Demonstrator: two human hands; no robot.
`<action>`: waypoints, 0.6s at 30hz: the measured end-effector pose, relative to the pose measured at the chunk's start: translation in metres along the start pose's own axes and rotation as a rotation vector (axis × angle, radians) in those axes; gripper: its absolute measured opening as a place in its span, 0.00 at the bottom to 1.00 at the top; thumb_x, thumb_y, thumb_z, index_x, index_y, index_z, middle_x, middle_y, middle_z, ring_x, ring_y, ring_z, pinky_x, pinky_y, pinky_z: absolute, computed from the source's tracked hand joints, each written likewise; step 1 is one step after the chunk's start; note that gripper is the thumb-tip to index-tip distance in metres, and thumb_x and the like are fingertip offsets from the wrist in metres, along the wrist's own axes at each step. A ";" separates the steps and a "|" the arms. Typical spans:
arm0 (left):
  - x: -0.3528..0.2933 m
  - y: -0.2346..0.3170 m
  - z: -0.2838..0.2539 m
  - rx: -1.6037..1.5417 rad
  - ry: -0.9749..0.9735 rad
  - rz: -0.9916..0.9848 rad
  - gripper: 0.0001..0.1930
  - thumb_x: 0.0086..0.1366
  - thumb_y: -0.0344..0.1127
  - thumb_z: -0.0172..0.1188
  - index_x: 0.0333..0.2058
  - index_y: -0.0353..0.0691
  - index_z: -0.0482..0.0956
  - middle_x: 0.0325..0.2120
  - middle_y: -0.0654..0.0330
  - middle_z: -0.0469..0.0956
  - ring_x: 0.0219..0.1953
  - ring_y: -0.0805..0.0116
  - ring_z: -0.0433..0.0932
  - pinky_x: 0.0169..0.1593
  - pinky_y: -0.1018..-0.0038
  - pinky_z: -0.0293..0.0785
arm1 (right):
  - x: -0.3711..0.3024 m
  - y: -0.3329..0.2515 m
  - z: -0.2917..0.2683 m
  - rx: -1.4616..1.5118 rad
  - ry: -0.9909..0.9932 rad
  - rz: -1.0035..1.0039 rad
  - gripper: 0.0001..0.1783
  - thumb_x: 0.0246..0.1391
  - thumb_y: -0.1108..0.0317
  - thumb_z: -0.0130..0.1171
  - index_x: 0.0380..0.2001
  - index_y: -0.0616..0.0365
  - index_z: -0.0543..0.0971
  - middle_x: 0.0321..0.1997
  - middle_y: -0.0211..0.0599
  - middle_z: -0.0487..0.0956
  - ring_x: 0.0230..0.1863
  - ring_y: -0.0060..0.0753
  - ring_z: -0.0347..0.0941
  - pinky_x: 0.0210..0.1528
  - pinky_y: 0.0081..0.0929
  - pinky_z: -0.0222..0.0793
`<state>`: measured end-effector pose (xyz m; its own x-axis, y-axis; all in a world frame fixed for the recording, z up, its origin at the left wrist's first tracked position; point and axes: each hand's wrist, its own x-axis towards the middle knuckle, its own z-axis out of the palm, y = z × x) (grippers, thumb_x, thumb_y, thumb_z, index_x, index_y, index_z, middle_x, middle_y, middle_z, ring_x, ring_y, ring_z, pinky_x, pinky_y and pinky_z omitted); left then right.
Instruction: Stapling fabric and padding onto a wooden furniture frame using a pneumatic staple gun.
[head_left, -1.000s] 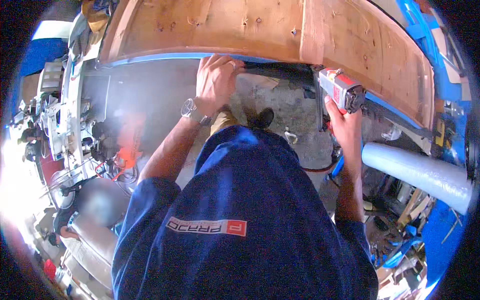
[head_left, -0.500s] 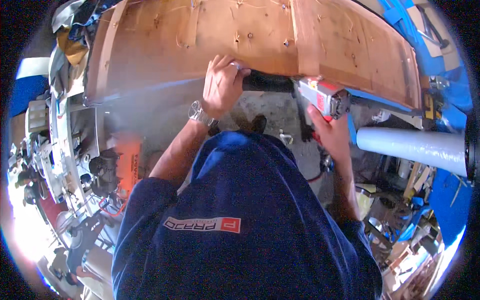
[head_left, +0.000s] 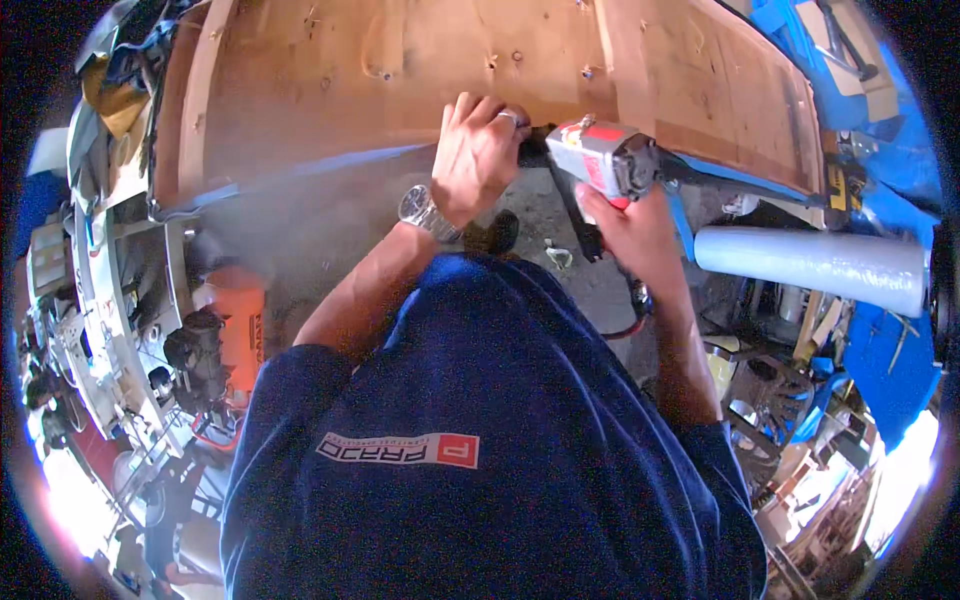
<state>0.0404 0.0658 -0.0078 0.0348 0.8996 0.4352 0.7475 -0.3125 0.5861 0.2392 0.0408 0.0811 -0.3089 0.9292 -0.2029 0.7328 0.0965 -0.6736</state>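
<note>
Head view: floor opens below 1 wooden panel edge; left hand pinches 1 dark strip, fingers together; right hand clamps 1 power tool.

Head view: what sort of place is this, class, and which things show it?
Probably a workshop: a large wooden panel, a red-and-grey power tool in the right hand, and a long pale roll suggest it.
</note>
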 end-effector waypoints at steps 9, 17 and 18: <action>-0.073 -0.048 -0.110 0.332 0.021 0.013 0.07 0.50 0.31 0.59 0.30 0.44 0.81 0.36 0.64 0.78 0.36 0.62 0.69 0.42 0.65 0.62 | -0.010 -0.011 0.019 0.178 0.137 0.074 0.14 0.50 0.66 0.61 0.37 0.65 0.78 0.30 0.41 0.82 0.26 0.37 0.77 0.27 0.29 0.69; -0.042 -0.067 -0.115 0.010 0.017 0.017 0.05 0.52 0.32 0.59 0.29 0.45 0.81 0.35 0.65 0.78 0.37 0.63 0.68 0.42 0.66 0.61 | -0.018 -0.022 0.033 0.091 0.230 0.141 0.14 0.50 0.66 0.61 0.37 0.65 0.79 0.31 0.41 0.82 0.27 0.35 0.77 0.27 0.29 0.69; -0.038 -0.070 -0.112 0.070 0.038 0.015 0.05 0.52 0.33 0.59 0.29 0.45 0.81 0.34 0.65 0.78 0.37 0.63 0.68 0.42 0.66 0.61 | -0.019 -0.025 0.035 0.049 0.225 0.174 0.14 0.50 0.67 0.61 0.37 0.65 0.79 0.31 0.41 0.82 0.27 0.35 0.77 0.27 0.29 0.69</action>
<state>-0.0875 0.0193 0.0115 0.0221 0.8824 0.4701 0.7916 -0.3027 0.5309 0.2058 0.0089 0.0771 -0.0344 0.9866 -0.1594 0.7315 -0.0839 -0.6767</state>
